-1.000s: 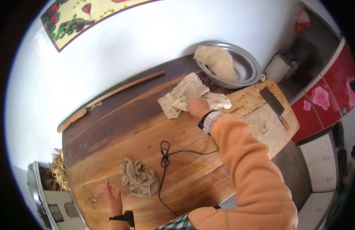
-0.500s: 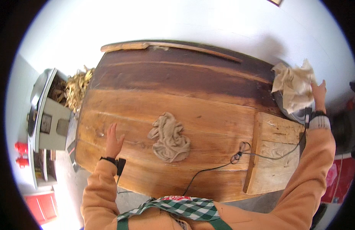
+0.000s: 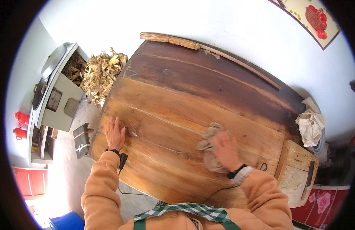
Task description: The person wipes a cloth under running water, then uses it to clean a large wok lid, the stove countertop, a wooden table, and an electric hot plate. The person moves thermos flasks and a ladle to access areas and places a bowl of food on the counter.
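My left hand point(image 3: 115, 134) lies flat on the left part of the wooden table point(image 3: 158, 143), fingers stretched out and holding nothing. Right of the table's middle, a crumpled grey-brown rag point(image 3: 211, 145) rests on the boards. My right hand point(image 3: 226, 151) is over it, fingers bent down onto the cloth; motion smears them a little. A beige cloth point(image 3: 310, 122) drapes over a grey metal basin point(image 3: 322, 141) at the far right corner, away from both hands.
A wooden board point(image 3: 296, 168) lies at the table's right end. Along the back edge is a long stick point(image 3: 242, 63) with a thicker bundled end. Dry husks point(image 3: 103, 73) are heaped beside a stove point(image 3: 62, 105) at left. A black cable point(image 3: 219, 189) crosses the front.
My right hand has come from the beige cloth at the far right to the rag. The beige cloth now lies on the basin. The view has turned, shifting the table.
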Motion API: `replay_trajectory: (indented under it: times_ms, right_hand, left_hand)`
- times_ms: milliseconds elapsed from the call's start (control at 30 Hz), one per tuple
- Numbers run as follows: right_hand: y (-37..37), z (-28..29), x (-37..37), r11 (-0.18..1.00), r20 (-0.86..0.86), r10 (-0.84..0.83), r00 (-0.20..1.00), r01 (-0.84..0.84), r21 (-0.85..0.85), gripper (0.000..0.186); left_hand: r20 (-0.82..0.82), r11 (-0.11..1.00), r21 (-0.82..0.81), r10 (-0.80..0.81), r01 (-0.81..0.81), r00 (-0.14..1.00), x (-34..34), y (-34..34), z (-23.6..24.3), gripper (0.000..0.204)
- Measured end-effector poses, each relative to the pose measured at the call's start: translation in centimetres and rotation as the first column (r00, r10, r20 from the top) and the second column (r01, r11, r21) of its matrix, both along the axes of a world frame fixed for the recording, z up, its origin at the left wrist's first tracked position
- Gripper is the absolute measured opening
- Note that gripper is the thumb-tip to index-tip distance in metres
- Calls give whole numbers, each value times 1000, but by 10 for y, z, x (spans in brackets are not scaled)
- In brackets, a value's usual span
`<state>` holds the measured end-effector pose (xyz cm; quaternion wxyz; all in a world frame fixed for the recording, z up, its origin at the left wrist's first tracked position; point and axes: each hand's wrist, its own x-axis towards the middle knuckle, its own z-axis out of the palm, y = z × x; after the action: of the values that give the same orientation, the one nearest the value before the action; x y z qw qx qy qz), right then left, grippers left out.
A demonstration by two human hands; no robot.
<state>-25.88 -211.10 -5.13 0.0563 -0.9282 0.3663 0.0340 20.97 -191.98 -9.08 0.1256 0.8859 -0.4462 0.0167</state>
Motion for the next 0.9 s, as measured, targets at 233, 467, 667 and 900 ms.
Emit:
replay_trajectory:
  times_ms: [233, 467, 667, 900]
  right_hand:
    - [-161, -12, -135, 658, -5, -738, 675, 717, -230, 51]
    - [-276, -74, 149, 808, 89, -242, 966, 251, -533, 44]
    - [-230, -55, 456, 981, 579, 12, 815, 102, -164, 39]
    - [-251, -34, 417, 916, 429, 374, 823, -400, -31, 50]
  left_hand:
    - [43, 975, 148, -175, 167, 984, 25, 5, 0, 64]
    - [-76, 969, 195, -143, 155, 987, 27, 2, 7, 69]
    - [-128, 962, 184, -179, 201, 975, 33, -3, 13, 70]
    - [-81, 953, 230, -185, 199, 979, 30, -5, 14, 70]
